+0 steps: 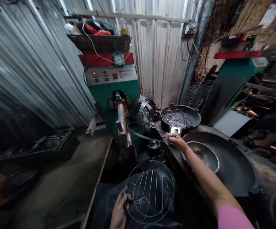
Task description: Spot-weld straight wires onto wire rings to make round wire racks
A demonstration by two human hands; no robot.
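Note:
My left hand [120, 206] grips the left rim of a round wire rack [156, 194], two rings joined by several straight bars. The rack lies over the dark cloth on my lap, with a few short loose wires [142, 200] at its lower left. My right hand [176, 141] is stretched forward with curled fingers, beside a small lit screen [175, 128]. A thin light rod runs leftward from its fingertips; whether the fingers hold it I cannot tell. Ahead stands a green spot-welding machine [99, 95] with a thick metal arm [121, 119].
A coil of wire [143, 111] is right of the machine. A black pan [195, 119] holds wire pieces; a large dark pan [240, 165] carries a metal bowl [215, 159]. Small dark bowls [154, 144] sit below the machine. A metal bin [63, 143] stands left.

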